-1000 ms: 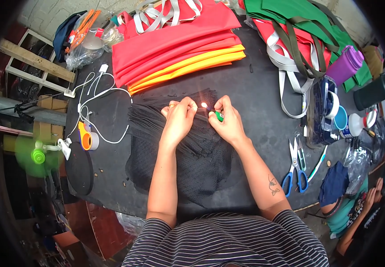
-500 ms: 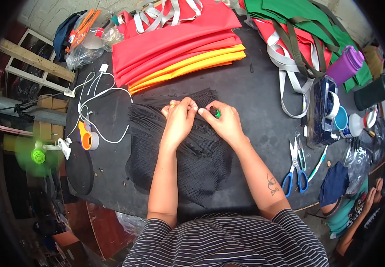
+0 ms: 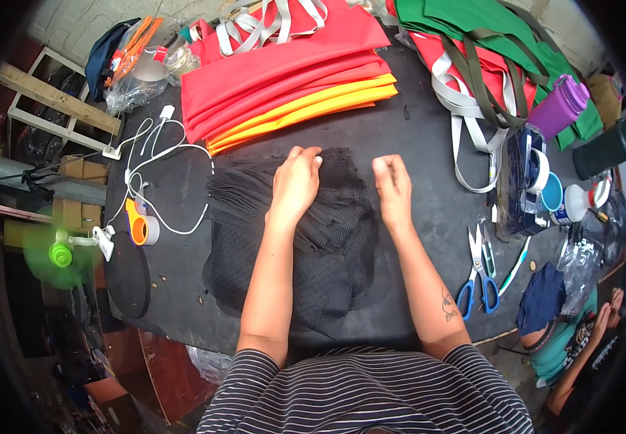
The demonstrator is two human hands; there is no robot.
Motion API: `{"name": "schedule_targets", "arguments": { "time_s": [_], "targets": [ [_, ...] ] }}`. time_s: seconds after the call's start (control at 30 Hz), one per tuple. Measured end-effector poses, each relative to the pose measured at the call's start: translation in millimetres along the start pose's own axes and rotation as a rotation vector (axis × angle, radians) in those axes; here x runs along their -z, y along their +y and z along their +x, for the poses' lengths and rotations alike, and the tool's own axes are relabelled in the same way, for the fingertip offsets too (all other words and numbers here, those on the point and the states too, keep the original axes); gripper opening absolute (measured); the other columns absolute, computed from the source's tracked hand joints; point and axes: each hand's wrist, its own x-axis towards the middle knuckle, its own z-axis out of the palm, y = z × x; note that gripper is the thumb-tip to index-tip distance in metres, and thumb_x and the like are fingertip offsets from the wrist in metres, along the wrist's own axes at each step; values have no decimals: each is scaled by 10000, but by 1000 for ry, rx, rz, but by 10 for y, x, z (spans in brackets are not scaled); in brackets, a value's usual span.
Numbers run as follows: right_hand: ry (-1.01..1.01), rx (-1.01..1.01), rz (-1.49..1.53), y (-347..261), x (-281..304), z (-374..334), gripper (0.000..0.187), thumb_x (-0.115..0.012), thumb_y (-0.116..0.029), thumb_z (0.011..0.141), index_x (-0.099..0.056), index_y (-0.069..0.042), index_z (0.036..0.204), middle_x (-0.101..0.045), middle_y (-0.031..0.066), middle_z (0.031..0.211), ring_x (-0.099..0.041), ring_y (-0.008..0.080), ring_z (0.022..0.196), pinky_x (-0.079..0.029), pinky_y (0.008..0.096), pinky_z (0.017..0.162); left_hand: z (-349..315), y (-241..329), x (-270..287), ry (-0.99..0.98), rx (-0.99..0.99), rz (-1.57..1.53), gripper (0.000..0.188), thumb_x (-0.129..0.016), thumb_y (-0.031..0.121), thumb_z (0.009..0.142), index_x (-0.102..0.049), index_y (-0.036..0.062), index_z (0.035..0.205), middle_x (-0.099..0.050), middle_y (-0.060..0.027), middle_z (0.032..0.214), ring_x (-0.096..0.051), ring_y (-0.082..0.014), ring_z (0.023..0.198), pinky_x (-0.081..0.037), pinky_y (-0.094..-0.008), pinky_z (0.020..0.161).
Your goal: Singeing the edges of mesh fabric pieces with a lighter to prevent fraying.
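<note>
Dark, netted black mesh fabric (image 3: 327,267) lies spread in front of me, its upper left part bunched into pleats. My left hand (image 3: 295,186) rests over the upper middle of the mesh, fingers curled and closed on it; the exact grip is hidden beneath the hand. To the right of the mesh, apart from it, my right hand (image 3: 394,189) is raised with its fingers folded in and closed. What it holds, if anything, does not show.
Folded red and yellow fabric bags (image 3: 291,87) are stacked beyond the mesh. Blue-handled scissors (image 3: 479,278) lie right, near a purple bottle (image 3: 560,107) and green bags (image 3: 483,29). A white cable (image 3: 157,155), tape dispenser (image 3: 139,224) and spinning green fan (image 3: 61,253) are left.
My right hand has moved right, away from the left hand and off the mesh. The small green and black thing it held no longer shows. My left hand has shifted only slightly.
</note>
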Motion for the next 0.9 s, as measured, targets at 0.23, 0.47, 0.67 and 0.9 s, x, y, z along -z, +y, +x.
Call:
{"name": "schedule_targets", "arguments": {
  "time_s": [0.23,0.47,0.67,0.9],
  "targets": [
    [-75,-6,206,-27,35,64,225,-530,-293,959,-528,-70,983,-480,-18,749,-357,38,547,-287,203,481,136,-63,37,-74,95,129,259,-522,188,950,-651,21,1100,-608,-210,1062,-600,-397,1033,-473,-452,907],
    [-58,-107,289,1,16,122,155,-544,-210,940,-497,-67,977,-464,-38,761,-340,21,572,-286,193,486,195,20,124,-277,105,-124,208,-631,180,860,-681,10,968,-634,-175,967,-625,-332,991,-475,-412,878],
    [-101,-31,199,58,-45,120,173,-514,-256,967,-494,-84,964,-484,-16,770,-365,37,551,-296,196,492,128,42,191,-158,145,-216,172,-693,80,764,-681,23,926,-684,-109,858,-651,-251,722,-497,-356,722],
    [-116,13,115,-64,-165,60,193,-597,-197,925,-500,-30,922,-513,-4,746,-469,83,717,-434,269,659,64,5,157,7,-164,19,163,-709,76,755,-559,67,818,-572,-46,751,-516,-232,746,-371,-381,803]
  ]
}}
